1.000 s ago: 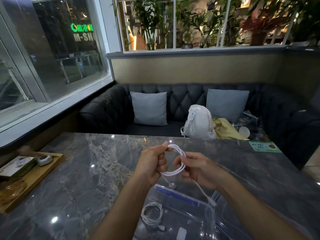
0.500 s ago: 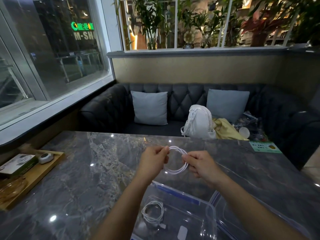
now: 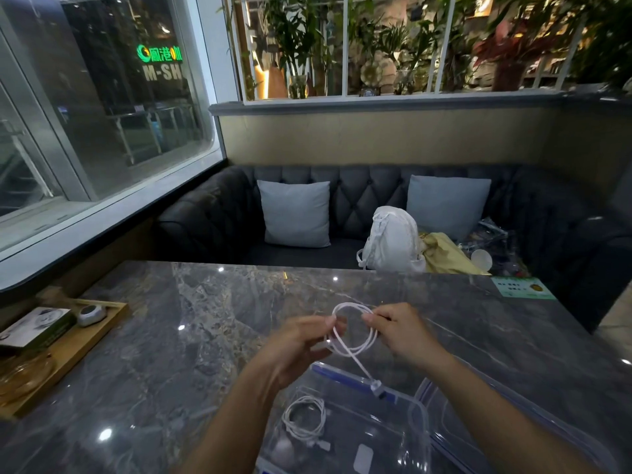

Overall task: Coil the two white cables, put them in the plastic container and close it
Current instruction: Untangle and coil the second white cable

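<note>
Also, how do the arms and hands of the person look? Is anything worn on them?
Both arms are bare to the frame's edge: no sleeve shows on the left forearm or the right forearm. The left hand and the right hand wear no gloves. I see no watch, bracelet or ring, though the dim picture could hide small details.

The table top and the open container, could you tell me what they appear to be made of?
Table top: probably polished marble or a stone-look slab, grey with pale veins and sharp lamp reflections. Container: clear, glossy plastic; the coiled cable inside shows through its wall.
</note>
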The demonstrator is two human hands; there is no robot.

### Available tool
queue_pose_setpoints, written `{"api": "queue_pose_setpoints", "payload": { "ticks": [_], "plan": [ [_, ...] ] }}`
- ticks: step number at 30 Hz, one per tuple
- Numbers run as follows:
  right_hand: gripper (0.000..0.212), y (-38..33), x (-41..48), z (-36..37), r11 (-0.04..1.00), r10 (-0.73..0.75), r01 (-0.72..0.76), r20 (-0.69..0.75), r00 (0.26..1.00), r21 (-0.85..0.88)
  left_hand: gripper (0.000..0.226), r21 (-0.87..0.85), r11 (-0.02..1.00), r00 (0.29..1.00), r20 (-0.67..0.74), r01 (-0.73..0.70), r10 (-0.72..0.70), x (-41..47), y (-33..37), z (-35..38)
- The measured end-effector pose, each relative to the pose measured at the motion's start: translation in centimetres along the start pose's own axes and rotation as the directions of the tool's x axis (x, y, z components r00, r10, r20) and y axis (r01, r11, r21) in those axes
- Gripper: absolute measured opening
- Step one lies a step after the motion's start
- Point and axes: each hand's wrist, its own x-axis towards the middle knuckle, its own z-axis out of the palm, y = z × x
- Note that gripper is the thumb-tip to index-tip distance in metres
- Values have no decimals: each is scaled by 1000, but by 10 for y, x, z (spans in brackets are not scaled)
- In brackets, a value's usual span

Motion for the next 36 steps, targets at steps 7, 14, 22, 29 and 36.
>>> {"api": "queue_pose_setpoints", "payload": {
  "ticks": [7,14,22,29,36],
  "plan": [
    [37,-4,-2,10,946,98,-114,67,993,303,33,102,962,889,-367,-254,274,6,-4,13],
    [36,-8,-3,6,925,114,-125,50,992,358,1,-233,965,973,-221,-119,67,4,3,21],
    [27,-3,-5,-9,582,252,-440,363,897,684,33,566,766,926,-11,-306,378,-8,-19,11],
    [25,5,-9,-14,630,231,-445,393,890,636,32,814,460,864,97,-354,494,-3,-26,-2],
    [26,1,-10,-9,997,-70,65,167,983,34,19,949,170,827,134,-266,546,1,-21,-12]
  ]
}}
